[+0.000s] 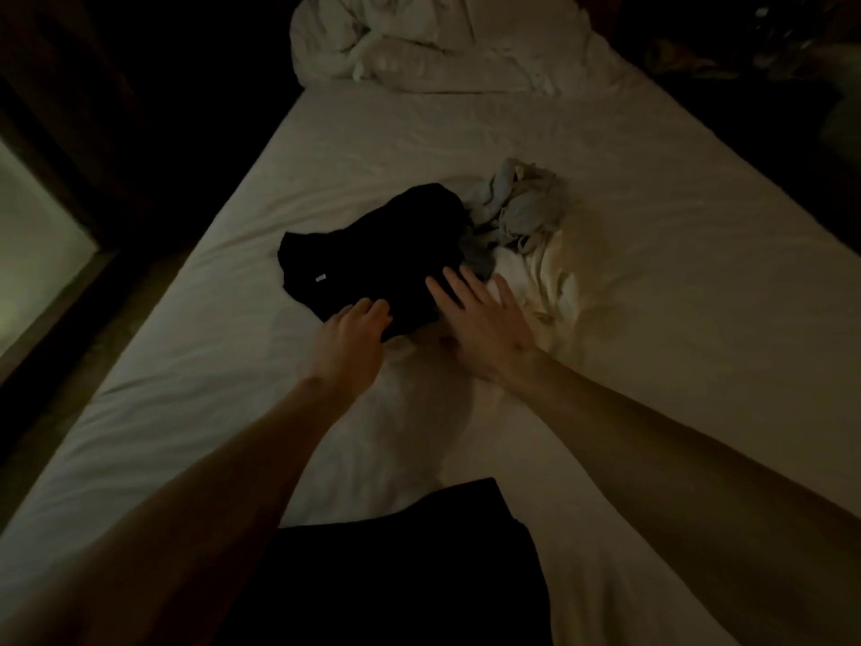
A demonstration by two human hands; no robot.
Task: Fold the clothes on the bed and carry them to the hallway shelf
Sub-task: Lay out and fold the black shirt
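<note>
A crumpled black garment with a small white label lies in the middle of the bed. My left hand is at its near edge, fingers curled onto the cloth. My right hand reaches in beside it with fingers straight and spread, fingertips over the garment's right near edge. A grey bunched garment lies just behind and to the right of the black one. A cream garment lies crumpled to the right of my right hand. Another flat black garment lies at the near edge of the bed.
A white duvet is heaped at the head of the bed. The room is dim. Dark floor and a lit pale panel lie to the left. Dark clutter sits at the far right beside the bed.
</note>
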